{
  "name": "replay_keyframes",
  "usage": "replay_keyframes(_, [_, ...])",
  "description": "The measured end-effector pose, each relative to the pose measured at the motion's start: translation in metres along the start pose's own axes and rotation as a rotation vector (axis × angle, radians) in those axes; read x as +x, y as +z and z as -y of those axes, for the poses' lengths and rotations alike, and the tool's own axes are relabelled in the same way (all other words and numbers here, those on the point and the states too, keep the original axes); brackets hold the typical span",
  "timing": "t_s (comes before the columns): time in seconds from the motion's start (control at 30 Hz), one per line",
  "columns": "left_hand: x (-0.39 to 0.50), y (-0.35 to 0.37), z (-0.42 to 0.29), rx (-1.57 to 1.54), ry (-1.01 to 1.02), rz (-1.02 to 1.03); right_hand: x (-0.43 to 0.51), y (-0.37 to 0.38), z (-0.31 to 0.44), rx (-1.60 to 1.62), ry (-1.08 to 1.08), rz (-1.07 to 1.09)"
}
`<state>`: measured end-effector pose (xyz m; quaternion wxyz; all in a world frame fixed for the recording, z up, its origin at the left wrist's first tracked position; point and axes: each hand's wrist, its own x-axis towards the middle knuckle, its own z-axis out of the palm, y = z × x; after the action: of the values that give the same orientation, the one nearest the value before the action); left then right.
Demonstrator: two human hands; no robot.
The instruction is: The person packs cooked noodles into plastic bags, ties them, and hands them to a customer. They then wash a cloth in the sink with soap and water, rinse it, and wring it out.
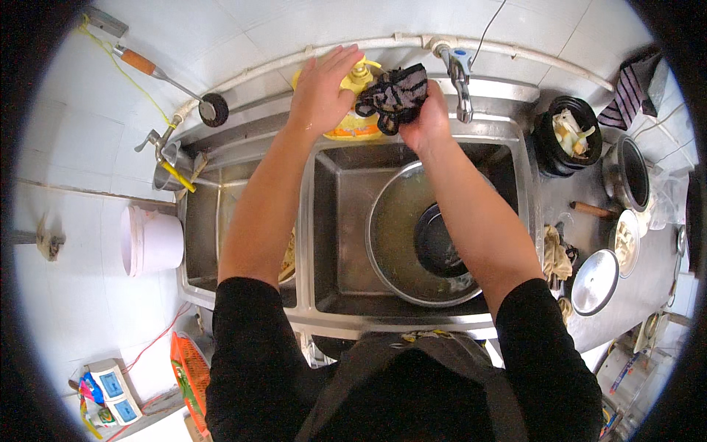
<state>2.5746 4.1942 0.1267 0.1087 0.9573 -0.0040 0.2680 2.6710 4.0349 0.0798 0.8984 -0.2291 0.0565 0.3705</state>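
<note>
My left hand point(326, 88) lies flat over a yellow pump bottle point(353, 124) behind the double steel sink point(307, 221); its fingers are stretched out. Whether the palm touches the pump head point(362, 69) cannot be told. A bunched black and grey striped cloth point(395, 94) is gripped in my right hand point(433, 119), just beside the pump and left of a chrome tap point(461, 88). Below, in the right basin, stands a large round steel bowl point(386, 243) of cloudy water with a black round dish point(436, 237) in it. My right forearm hides part of both.
A second tap point(160, 143) with a yellow hose end is over the left basin. A white bucket point(152, 241) stands at the left. On the right counter are a black pot with food scraps point(569, 135), a steel pot point(627, 171), a metal lid point(595, 283) and a beige cloth point(557, 254).
</note>
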Motion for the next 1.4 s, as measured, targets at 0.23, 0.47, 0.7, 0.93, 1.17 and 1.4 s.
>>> replay_keyframes(0.23, [0.004,0.001,-0.002,0.113,0.085,-0.046,0.007,0.006,0.003,0.02,-0.014,-0.061])
replay_keyframes(0.47, [0.005,0.003,-0.004,-0.014,0.027,-0.123,0.012,0.002,0.006,0.013,0.025,-0.056])
replay_keyframes(0.7, [0.008,0.004,-0.003,0.088,-0.004,-0.045,0.006,-0.016,0.007,0.0,0.122,-0.004])
replay_keyframes(0.93, [0.008,0.002,-0.002,-0.01,-0.098,0.002,0.003,-0.03,0.006,0.011,0.123,-0.055])
replay_keyframes(1.17, [0.004,0.004,-0.007,0.06,-0.058,-0.014,-0.006,-0.038,0.009,0.043,0.151,-0.028])
replay_keyframes(1.4, [-0.006,0.006,-0.008,0.024,-0.032,-0.084,-0.004,-0.019,0.01,0.132,0.002,-0.115])
